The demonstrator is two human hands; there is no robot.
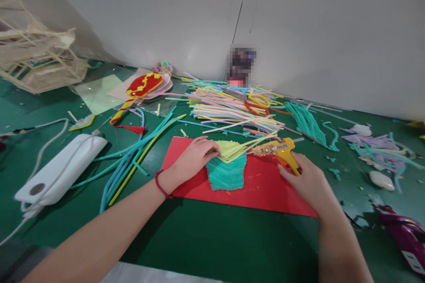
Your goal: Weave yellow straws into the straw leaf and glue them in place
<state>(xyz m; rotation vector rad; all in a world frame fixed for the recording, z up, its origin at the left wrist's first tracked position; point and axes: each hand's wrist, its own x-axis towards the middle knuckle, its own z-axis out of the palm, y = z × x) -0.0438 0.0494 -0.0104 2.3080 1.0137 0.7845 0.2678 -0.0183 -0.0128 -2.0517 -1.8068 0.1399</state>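
Observation:
A woven piece of teal and yellow pipe cleaners [227, 166] lies on a red sheet [262, 188] on the green table. My left hand [194, 157] rests on the piece's left edge, its fingers bent and pressing down on the yellow strips. My right hand [310, 181] grips the handle of a yellow glue gun [282, 150]. The gun's nozzle points left at the yellow strips sticking out on the right of the piece. A red cord circles my left wrist.
A heap of coloured pipe cleaners [232, 106] lies behind the sheet, with long teal ones [133, 159] to the left. A white device [59, 170] with a cable, a red-and-yellow fan [142, 86], a wooden frame [36, 62] and a purple tool [405, 234] lie around.

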